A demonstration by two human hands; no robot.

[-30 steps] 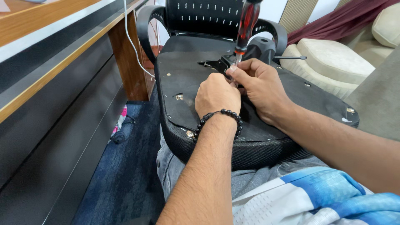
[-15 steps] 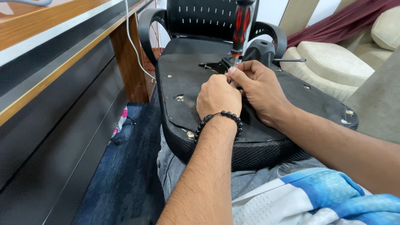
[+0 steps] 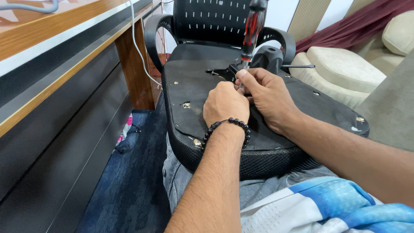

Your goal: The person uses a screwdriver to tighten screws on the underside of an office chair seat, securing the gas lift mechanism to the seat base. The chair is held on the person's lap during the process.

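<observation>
Here, in the head view, the upturned chair seat (image 3: 207,86) rests across the person's lap. The right hand (image 3: 267,97) stays pinched around the shaft of the red-handled screwdriver (image 3: 252,30), standing upright on the black bracket (image 3: 224,72). The left hand (image 3: 224,103), curled, steadies the tip. Little has shifted: the handle leans slightly differently, suggesting turning continues.

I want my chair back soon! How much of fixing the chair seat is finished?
Done: the seat lies upside down on the lap, and small fittings already sit near its edges. In hand: the left hand and right hand steady a red screwdriver upright at the black metal plate. Left: whether that plate is tight cannot be seen.
</observation>
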